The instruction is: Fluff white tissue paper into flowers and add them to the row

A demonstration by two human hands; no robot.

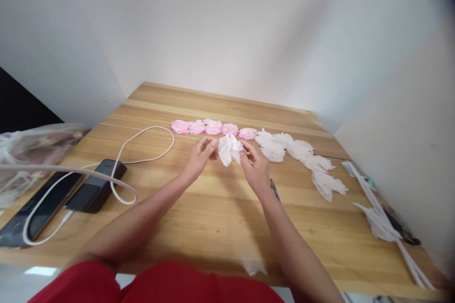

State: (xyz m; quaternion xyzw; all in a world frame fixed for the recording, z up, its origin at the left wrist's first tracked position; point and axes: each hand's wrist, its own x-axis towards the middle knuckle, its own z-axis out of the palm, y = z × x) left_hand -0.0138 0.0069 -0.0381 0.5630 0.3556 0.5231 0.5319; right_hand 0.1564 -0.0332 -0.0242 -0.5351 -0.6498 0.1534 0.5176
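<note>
A white tissue paper flower (229, 149) with ruffled petals is held above the wooden table, between my two hands. The fingers of my left hand (201, 157) are closed at the flower's left edge. On the other side, my right hand (256, 165) pinches the right edge with thumb and fingers. Just behind the flower runs a row of pink-tinged tissue flowers (213, 127). Several plain white tissue flowers (300, 149) continue that row to the right, partly overlapping. A pen (275, 190) lies beside my right wrist, which partly hides it.
At left on the table (170, 241) are a black power bank (95, 189), a looped white cable (147, 161), a dark phone (39, 208) and a clear plastic bag (39, 151). White paper strips (382, 222) lie along the right edge. A white scrap (254, 266) sits near the front.
</note>
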